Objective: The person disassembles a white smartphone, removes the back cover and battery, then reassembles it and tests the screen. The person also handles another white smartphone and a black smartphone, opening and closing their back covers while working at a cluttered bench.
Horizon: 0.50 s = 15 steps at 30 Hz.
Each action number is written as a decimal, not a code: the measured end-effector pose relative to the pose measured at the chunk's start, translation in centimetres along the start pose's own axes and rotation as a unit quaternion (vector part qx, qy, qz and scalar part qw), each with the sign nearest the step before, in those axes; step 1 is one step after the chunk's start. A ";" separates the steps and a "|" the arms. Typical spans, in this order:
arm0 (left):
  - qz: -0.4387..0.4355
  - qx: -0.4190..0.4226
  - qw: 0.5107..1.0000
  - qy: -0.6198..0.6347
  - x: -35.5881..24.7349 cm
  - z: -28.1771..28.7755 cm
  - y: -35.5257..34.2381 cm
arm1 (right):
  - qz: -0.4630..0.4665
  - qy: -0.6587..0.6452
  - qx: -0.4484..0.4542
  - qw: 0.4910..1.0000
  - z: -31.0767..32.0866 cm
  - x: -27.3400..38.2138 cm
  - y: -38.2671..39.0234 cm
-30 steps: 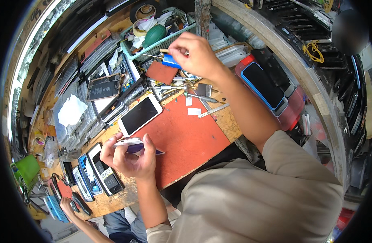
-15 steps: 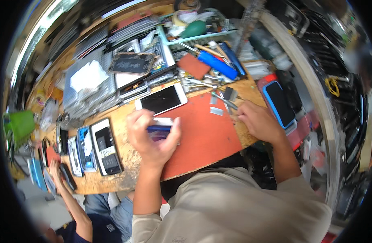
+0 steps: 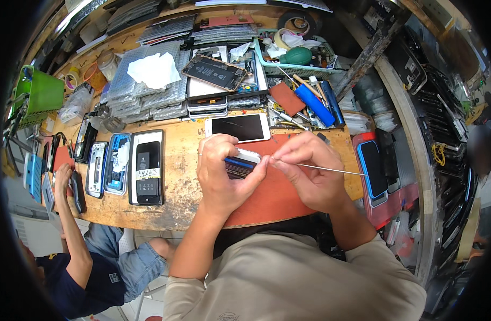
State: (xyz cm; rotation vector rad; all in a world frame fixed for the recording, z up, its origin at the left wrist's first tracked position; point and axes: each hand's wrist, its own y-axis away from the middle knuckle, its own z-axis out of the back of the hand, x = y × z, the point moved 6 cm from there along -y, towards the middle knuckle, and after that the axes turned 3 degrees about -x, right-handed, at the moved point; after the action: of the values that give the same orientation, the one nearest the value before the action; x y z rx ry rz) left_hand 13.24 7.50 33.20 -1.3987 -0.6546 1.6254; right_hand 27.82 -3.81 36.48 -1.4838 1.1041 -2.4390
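Observation:
In my left hand (image 3: 221,174) is a small jar-like container (image 3: 240,165) with a white ribbed rim and a dark blue side. Its lower part is hidden by my fingers. My right hand (image 3: 315,171) pinches a thin metal rod (image 3: 333,170), whose long end points right. The fingertips of both hands meet beside the container; what lies between them is too small to make out. Below is a red-orange mat (image 3: 280,206). Just beyond my hands lies a white-framed phone or screen (image 3: 240,127) with a dark glass.
Opened phones (image 3: 116,163) and a boxed phone (image 3: 147,171) lie left on the worn wooden bench. Behind are bubble-wrapped stacks (image 3: 143,88), a tool tray (image 3: 304,104) and a green basket (image 3: 331,60). A blue-edged phone (image 3: 372,168) lies right. Another person's hand (image 3: 62,179) works far left.
My right hand has come left from the mat's far edge to meet my left hand, and the thin rod now shows in it. My left hand still holds the container. The view has shifted.

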 end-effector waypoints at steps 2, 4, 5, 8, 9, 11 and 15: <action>0.007 0.002 1.000 -0.002 0.1 -0.1 0.0 | 0.050 0.059 0.038 0.996 -0.7 1.1 -1.8; 0.016 0.006 1.000 -0.001 0.1 -0.2 0.1 | 0.067 0.025 0.028 0.997 -1.5 1.4 -2.8; 0.018 0.006 1.000 -0.003 0.2 -0.2 0.1 | 0.056 0.012 0.029 0.998 -1.9 1.1 -3.2; 0.011 0.003 1.000 -0.008 0.1 -0.2 0.0 | 0.028 -0.011 0.025 0.999 -2.5 0.2 -3.6; 0.012 0.004 1.000 -0.005 0.1 -0.3 -0.1 | 0.017 -0.016 0.024 0.999 -2.6 0.0 -3.6; 0.002 0.000 1.000 -0.009 0.1 -0.3 -0.2 | 0.004 -0.024 0.021 0.999 -2.6 -0.3 -3.7; -0.007 -0.007 1.000 -0.006 0.3 -0.6 -0.4 | 0.059 0.049 0.034 0.996 -2.4 0.6 -3.7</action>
State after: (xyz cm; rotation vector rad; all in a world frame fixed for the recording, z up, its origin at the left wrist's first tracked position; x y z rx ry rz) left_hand 13.97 7.83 33.25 -1.3916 -0.6827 1.6222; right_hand 26.65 0.01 38.55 -1.2536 1.0803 -2.4655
